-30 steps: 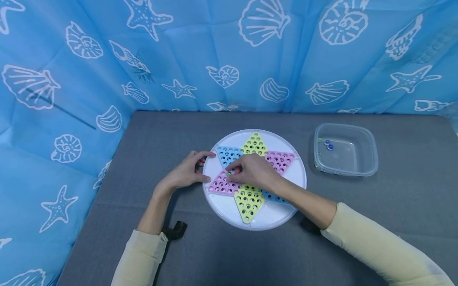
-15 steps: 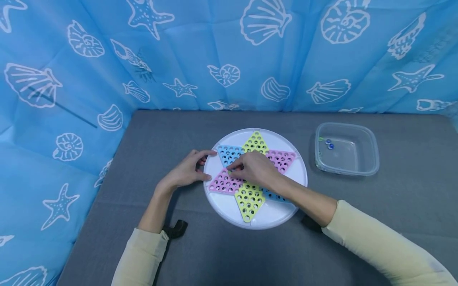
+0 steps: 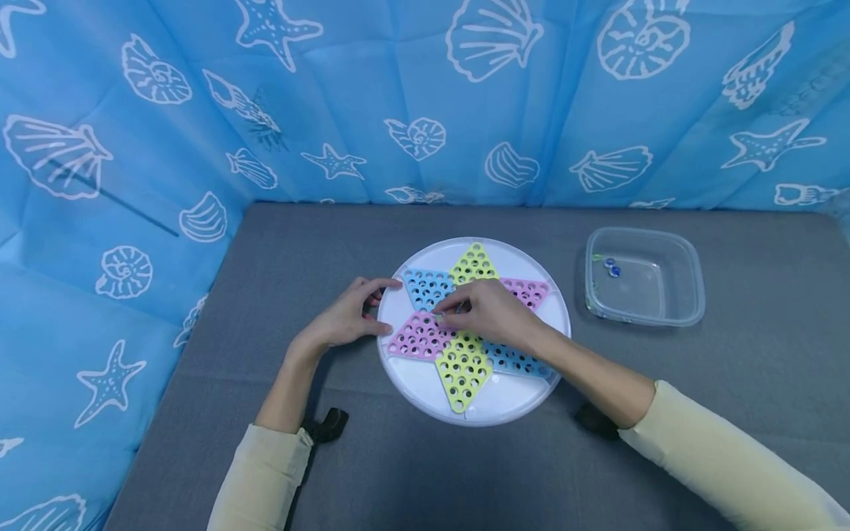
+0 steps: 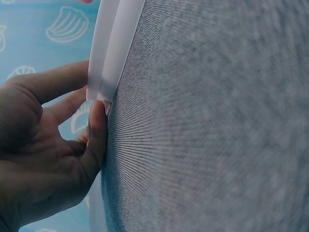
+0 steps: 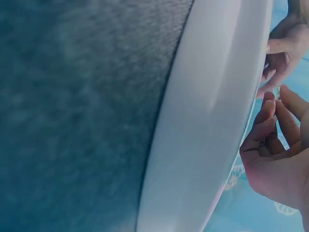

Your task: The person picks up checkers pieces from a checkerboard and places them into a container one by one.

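A round white Chinese checkers board with a star of pink, yellow and blue hole-filled triangles lies on the grey table. My left hand holds its left rim, index finger and thumb on the edge. In the left wrist view, the fingers of this hand touch the white rim. My right hand is above the star's middle, pinching a small clear-green marble near the pink triangle's inner corner. The right wrist view shows its fingertips together at the marble, small and partly hidden.
A clear plastic container stands right of the board, with blue marbles and some green ones inside. A blue curtain with white shells hangs behind the grey table.
My right hand has shifted a little to the right with the marble between its fingertips, baring more of the left pink triangle. The left hand stays on the rim.
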Tool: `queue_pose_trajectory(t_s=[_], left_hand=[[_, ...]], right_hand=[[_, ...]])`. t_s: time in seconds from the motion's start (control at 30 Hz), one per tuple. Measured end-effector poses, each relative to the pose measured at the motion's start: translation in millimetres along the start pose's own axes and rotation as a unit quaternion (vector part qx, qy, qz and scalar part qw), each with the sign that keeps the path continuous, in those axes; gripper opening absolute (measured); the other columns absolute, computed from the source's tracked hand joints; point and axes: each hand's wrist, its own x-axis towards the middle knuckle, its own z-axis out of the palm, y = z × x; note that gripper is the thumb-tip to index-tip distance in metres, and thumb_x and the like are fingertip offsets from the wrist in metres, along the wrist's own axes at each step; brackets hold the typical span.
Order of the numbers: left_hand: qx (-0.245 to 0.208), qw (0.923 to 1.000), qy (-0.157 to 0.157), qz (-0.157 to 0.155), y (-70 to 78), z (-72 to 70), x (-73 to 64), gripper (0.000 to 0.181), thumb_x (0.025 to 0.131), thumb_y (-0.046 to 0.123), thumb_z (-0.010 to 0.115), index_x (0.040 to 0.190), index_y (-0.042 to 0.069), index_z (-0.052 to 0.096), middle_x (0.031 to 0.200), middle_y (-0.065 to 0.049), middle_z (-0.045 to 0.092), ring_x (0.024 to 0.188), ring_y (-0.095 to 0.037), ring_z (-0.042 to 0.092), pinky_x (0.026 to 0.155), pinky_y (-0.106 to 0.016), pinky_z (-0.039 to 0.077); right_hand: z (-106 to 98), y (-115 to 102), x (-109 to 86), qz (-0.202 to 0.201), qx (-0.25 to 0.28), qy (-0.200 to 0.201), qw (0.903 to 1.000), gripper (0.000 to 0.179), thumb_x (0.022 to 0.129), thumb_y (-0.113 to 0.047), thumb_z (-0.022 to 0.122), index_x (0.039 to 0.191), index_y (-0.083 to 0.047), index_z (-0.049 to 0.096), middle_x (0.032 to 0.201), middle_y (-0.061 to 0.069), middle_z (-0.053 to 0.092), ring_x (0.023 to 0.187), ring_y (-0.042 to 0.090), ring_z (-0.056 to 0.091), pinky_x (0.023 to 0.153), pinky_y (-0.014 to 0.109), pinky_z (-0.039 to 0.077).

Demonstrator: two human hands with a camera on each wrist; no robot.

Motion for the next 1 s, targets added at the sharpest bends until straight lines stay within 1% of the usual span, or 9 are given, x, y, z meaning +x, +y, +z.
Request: queue_pose_trajectory(t_s=[0.13, 0.23, 0.33, 0.43, 0.57, 0.67, 0.8, 0.9, 1.0], left_hand=[[0.001, 1.0000, 0.005, 0.001, 0.5, 0.2, 0.8, 0.071, 0.082, 0.008, 0.080, 0.145, 0.019, 0.049, 0.118, -0.015, 0.040, 0.105, -0.027, 0.044, 0.083, -0.036, 0.044], [0.002, 1.0000, 0.007, 0.004, -0.6, 0.8, 1.6, 0.071, 0.082, 0.009, 0.080, 0.145, 0.019, 0.049, 0.117, -0.014, 0.040, 0.104, -0.026, 0.044, 0.082, -0.036, 0.044], [-0.001, 1.0000, 0.006, 0.007, -2.0, 1.7, 1.7, 0.070, 0.083, 0.008, 0.079, 0.145, 0.018, 0.049, 0.116, -0.013, 0.040, 0.102, -0.025, 0.044, 0.081, -0.036, 0.045], [-0.005, 1.0000, 0.005, 0.005, -2.4, 2.4, 0.7, 0.069, 0.083, 0.007, 0.079, 0.145, 0.018, 0.050, 0.115, -0.013, 0.040, 0.101, -0.025, 0.043, 0.081, -0.036, 0.045], [-0.005, 0.9999, 0.009, -0.002, -1.7, 2.7, -1.2, 0.070, 0.082, 0.006, 0.080, 0.145, 0.020, 0.050, 0.115, -0.013, 0.041, 0.102, -0.025, 0.044, 0.082, -0.037, 0.046], [-0.002, 0.9999, 0.011, -0.005, -1.9, 2.7, -1.7, 0.071, 0.082, 0.007, 0.080, 0.145, 0.020, 0.050, 0.115, -0.013, 0.041, 0.102, -0.025, 0.044, 0.082, -0.036, 0.046], [-0.002, 0.9999, 0.010, -0.007, -2.9, 3.4, -0.4, 0.072, 0.081, 0.008, 0.080, 0.145, 0.021, 0.050, 0.115, -0.013, 0.041, 0.102, -0.025, 0.044, 0.081, -0.036, 0.045], [-0.004, 0.9999, 0.011, -0.010, -3.3, 4.3, 0.6, 0.072, 0.081, 0.007, 0.080, 0.144, 0.021, 0.050, 0.115, -0.013, 0.041, 0.102, -0.025, 0.044, 0.082, -0.036, 0.045], [-0.002, 0.9999, 0.013, -0.008, -2.6, 4.2, 1.0, 0.072, 0.081, 0.007, 0.080, 0.145, 0.021, 0.050, 0.116, -0.013, 0.041, 0.103, -0.025, 0.044, 0.082, -0.036, 0.045]], right_hand=[[-7.5, 2.6, -6.4, 0.009, 0.009, 0.011, 0.9999, 0.019, 0.089, -0.027, 0.076, 0.106, -0.020, 0.079, 0.097, -0.008, 0.074, 0.071, 0.012, 0.058, 0.062, 0.029, 0.045], [-12.8, 5.0, -11.7, 0.013, 0.005, 0.020, 0.9997, 0.019, 0.089, -0.025, 0.075, 0.107, -0.020, 0.079, 0.100, -0.007, 0.074, 0.072, 0.011, 0.058, 0.063, 0.028, 0.044], [-17.3, 6.9, -17.2, 0.004, 0.000, 0.025, 0.9997, 0.019, 0.089, -0.023, 0.076, 0.106, -0.018, 0.079, 0.099, -0.007, 0.074, 0.074, 0.010, 0.060, 0.067, 0.029, 0.047], [-22.5, 8.8, -22.1, -0.016, 0.001, 0.035, 0.9993, 0.020, 0.087, -0.020, 0.077, 0.107, -0.015, 0.078, 0.098, -0.006, 0.074, 0.078, 0.010, 0.061, 0.071, 0.030, 0.049], [-31.5, 11.8, -27.6, -0.016, 0.021, 0.052, 0.9983, 0.023, 0.086, -0.019, 0.079, 0.108, -0.014, 0.078, 0.097, -0.004, 0.074, 0.075, 0.014, 0.061, 0.066, 0.028, 0.049], [-38.5, 14.3, -32.3, -0.002, 0.039, 0.054, 0.9978, 0.024, 0.088, -0.020, 0.077, 0.110, -0.013, 0.078, 0.097, -0.003, 0.074, 0.073, 0.016, 0.062, 0.062, 0.026, 0.048], [-47.4, 18.7, -38.3, -0.006, 0.030, 0.064, 0.9975, 0.022, 0.090, -0.019, 0.075, 0.111, -0.012, 0.077, 0.094, -0.003, 0.074, 0.072, 0.016, 0.061, 0.062, 0.026, 0.047], [-54.0, 21.0, -43.1, -0.006, 0.009, 0.079, 0.9968, 0.021, 0.089, -0.018, 0.075, 0.109, -0.012, 0.078, 0.089, -0.003, 0.072, 0.070, 0.016, 0.057, 0.060, 0.026, 0.045], [-60.8, 21.9, -48.4, 0.014, 0.002, 0.084, 0.9964, 0.022, 0.089, -0.020, 0.075, 0.110, -0.012, 0.077, 0.087, -0.001, 0.071, 0.067, 0.017, 0.055, 0.057, 0.027, 0.043]])
